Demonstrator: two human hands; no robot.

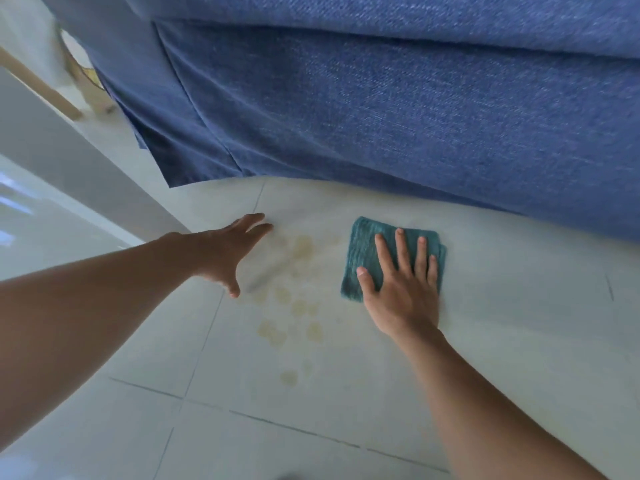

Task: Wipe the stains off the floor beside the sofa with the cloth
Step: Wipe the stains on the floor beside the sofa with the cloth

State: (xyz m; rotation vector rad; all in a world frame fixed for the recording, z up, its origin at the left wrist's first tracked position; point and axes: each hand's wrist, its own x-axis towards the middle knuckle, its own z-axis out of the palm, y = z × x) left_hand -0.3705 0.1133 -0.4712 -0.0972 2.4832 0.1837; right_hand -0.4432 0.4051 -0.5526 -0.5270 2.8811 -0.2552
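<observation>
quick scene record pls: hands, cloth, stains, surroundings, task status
right hand: flat, fingers spread, pressing on the teal cloth
left hand: open, spread at the floor, holding nothing
teal cloth: folded, lying on the tiled floor near the blue sofa
stains: yellowish blotches between the two hands, left of the cloth
task status: stains remain visible, cloth not on them

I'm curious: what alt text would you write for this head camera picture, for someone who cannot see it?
A person's right hand presses a folded teal cloth flat on a pale tiled floor beside a blue sofa. Yellowish stains dot the tiles left of the cloth, not yet wiped, with the open left hand next to them.
</observation>
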